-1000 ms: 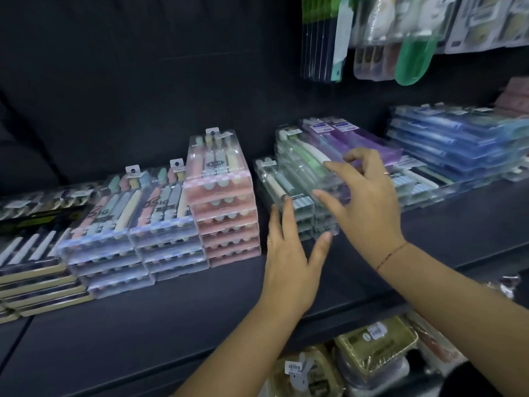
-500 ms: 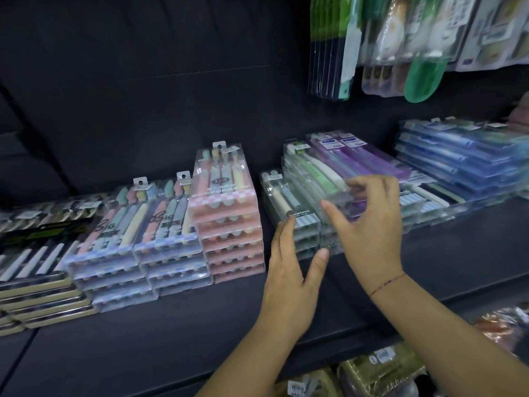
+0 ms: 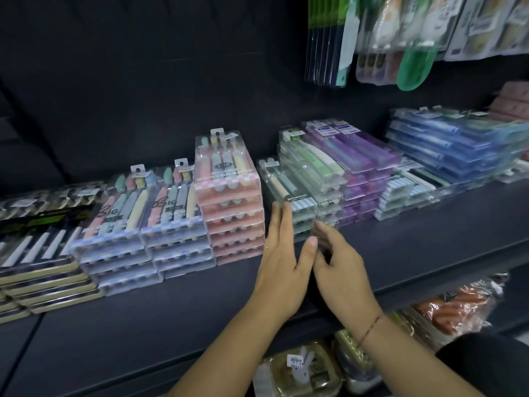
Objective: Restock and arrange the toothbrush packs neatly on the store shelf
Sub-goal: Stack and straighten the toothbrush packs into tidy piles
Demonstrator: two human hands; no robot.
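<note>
head view: the packs (image 3: 232, 213) are stacked in rows along the shelf (image 3: 143, 325), across the middle of the frame. the left hand (image 3: 282, 253) is laid flat, fingers straight, against the front of the clear stack (image 3: 289, 196) at centre. the right hand (image 3: 340, 270), loosely spread and blurred, is held just beside it, nothing gripped. most stacks look squared; the staggered centre ones are judged left to align.
</note>
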